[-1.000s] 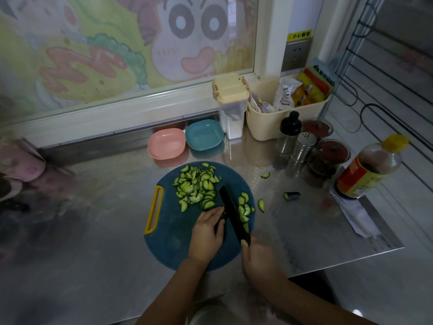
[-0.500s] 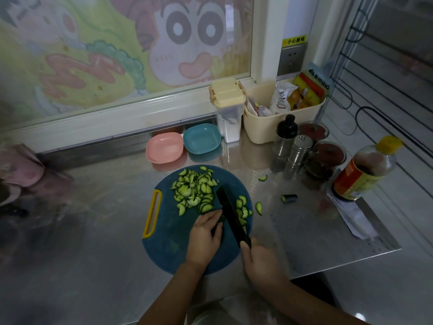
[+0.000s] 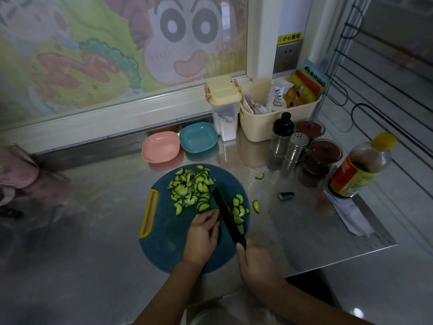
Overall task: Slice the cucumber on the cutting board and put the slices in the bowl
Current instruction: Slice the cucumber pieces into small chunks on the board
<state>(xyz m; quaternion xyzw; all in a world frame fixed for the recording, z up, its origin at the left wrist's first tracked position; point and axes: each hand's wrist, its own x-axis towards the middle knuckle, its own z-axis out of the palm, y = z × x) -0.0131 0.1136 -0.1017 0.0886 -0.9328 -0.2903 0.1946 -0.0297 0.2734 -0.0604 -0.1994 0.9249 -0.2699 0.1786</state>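
Note:
A round dark-blue cutting board (image 3: 164,231) with a yellow handle lies on the steel counter. A pile of cucumber slices (image 3: 191,190) covers its far part, and a smaller row of slices (image 3: 239,211) lies right of the blade. My right hand (image 3: 255,261) grips the handle of a black knife (image 3: 226,212), whose blade points away across the board. My left hand (image 3: 202,233) rests curled on the board just left of the blade, holding a hidden cucumber piece. A pink bowl (image 3: 160,146) and a teal bowl (image 3: 198,137) stand behind the board.
A loose slice (image 3: 256,205), a cucumber end (image 3: 285,196) and another slice (image 3: 259,176) lie on the counter to the right. Behind them stand a shaker (image 3: 296,146), a black-capped bottle (image 3: 281,133), jars (image 3: 321,158), a sauce bottle (image 3: 358,167), a beige basket (image 3: 262,127) and a lidded container (image 3: 223,109).
Hands and knife keep nearly the same pose over the board; the blade has shifted slightly beside my left fingers. The camera has tilted a little.

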